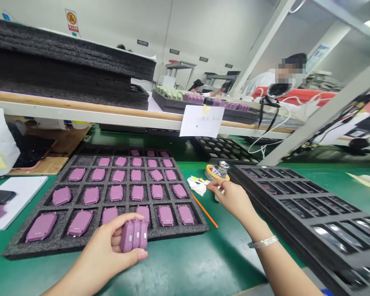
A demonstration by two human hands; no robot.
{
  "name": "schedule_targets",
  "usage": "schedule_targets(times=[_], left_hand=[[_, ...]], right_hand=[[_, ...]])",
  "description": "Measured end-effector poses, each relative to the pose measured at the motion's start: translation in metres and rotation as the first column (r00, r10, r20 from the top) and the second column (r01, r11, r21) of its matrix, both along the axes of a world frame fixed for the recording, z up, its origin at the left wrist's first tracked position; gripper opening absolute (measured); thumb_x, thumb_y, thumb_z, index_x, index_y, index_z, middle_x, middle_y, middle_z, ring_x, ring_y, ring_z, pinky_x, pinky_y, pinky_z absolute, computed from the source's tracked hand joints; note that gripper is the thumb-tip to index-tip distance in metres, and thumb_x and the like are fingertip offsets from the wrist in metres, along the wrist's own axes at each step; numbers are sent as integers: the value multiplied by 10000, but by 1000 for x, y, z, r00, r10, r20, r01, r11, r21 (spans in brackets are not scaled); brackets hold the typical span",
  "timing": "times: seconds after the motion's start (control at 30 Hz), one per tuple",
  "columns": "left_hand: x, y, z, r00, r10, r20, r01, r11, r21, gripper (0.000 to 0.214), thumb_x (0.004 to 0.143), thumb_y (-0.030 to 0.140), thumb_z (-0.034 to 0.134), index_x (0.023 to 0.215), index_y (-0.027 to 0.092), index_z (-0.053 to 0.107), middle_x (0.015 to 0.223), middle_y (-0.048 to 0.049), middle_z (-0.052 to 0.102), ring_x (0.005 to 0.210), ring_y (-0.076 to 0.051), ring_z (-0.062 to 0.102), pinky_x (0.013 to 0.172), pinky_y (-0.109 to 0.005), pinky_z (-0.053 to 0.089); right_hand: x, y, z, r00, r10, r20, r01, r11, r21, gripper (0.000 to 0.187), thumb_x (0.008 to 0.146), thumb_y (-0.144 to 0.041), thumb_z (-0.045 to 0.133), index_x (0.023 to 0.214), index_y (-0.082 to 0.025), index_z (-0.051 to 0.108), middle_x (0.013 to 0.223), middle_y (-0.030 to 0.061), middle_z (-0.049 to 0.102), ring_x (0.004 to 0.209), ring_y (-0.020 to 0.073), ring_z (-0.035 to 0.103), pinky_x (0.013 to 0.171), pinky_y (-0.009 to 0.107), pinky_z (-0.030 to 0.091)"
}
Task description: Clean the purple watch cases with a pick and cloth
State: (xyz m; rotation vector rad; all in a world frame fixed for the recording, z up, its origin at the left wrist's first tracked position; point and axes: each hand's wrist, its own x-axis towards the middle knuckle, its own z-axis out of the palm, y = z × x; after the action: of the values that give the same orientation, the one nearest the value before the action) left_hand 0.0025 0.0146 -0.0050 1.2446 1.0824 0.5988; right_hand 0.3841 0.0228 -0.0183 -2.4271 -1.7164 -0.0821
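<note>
My left hand [111, 246] is closed around three purple watch-like cases [134, 236], stacked side by side on edge, each with a small light spot on its side. It is over the front edge of a black foam tray [98, 237] whose compartments hold more purple cases [80, 222]. My right hand [231, 197] pinches a thin stick [205, 183] with fingertips together; much of the stick is hidden. Just beyond those fingertips lies a crumpled white tissue [197, 187]. Behind the hand stand a small metal-topped bottle [222, 167] and a yellow tape roll [208, 172].
An orange stick [205, 210] lies beside the tray. To the right are stacked foam trays [271, 193] with glossy dark pieces. A shelf [111, 115] crosses above the green bench, carrying foam stacks and a paper sheet [202, 121]. A person [259, 82] is beyond it.
</note>
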Motion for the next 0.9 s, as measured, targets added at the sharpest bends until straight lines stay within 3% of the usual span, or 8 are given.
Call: schedule_targets(times=[0.2, 0.3, 0.4, 0.53, 0.67, 0.9], left_hand=[[-1, 2, -10, 1000, 3, 16, -3, 1000, 6, 579, 593, 226, 827, 1155, 223, 687, 1064, -73, 795, 947, -282, 767, 897, -404, 608], [-1, 2, -13, 1000, 7, 17, -8, 1000, 13, 583, 589, 226, 825, 1156, 230, 688, 1095, -72, 792, 984, -286, 763, 904, -399, 608], [0, 2, -13, 1000, 20, 18, -20, 1000, 20, 576, 586, 244, 829, 1146, 232, 693, 1135, -71, 783, 958, -280, 769, 888, -394, 616], [1, 2, -12, 999, 40, 11, -40, 999, 17, 596, 552, 251, 846, 1129, 228, 698, 1085, -66, 794, 906, -283, 773, 863, -397, 623], [0, 3, -14, 999, 35, 25, -35, 999, 22, 582, 566, 249, 842, 1129, 226, 696, 1091, -71, 790, 901, -274, 771, 854, -392, 621], [-1, 2, -8, 1000, -8, 13, 7, 1000, 16, 572, 582, 201, 837, 1133, 217, 684, 1037, -58, 788, 875, -248, 765, 856, -373, 599]], right_hand=[[38, -1, 16, 994, 103, 24, -103, 995, 12, 195, 982, -321, 619, 1094, -174, 681, 1170, 71, 689, 1034, 205, 671, 923, 427, 552], [41, -7, 12, 973, 228, 20, -228, 974, -6, 180, 953, -286, 661, 1089, -171, 689, 1282, 87, 650, 1174, 240, 620, 1017, 482, 502], [39, -7, 5, 957, 289, 6, -289, 957, -3, 202, 946, -289, 673, 1107, -167, 681, 1280, 83, 654, 1168, 242, 628, 1002, 486, 516], [47, 5, 8, 989, 145, 21, -147, 984, 100, 267, 981, -326, 623, 1192, -163, 638, 1193, 75, 674, 1022, 211, 680, 884, 427, 577], [65, 29, 25, 996, -61, 60, 49, 980, 194, 296, 981, -341, 620, 1224, -171, 623, 1238, 88, 651, 1053, 222, 665, 896, 438, 570], [64, 54, 49, 984, -175, 21, 173, 981, 85, 258, 971, -333, 639, 1173, -172, 645, 1174, 76, 674, 982, 197, 681, 842, 389, 585]])
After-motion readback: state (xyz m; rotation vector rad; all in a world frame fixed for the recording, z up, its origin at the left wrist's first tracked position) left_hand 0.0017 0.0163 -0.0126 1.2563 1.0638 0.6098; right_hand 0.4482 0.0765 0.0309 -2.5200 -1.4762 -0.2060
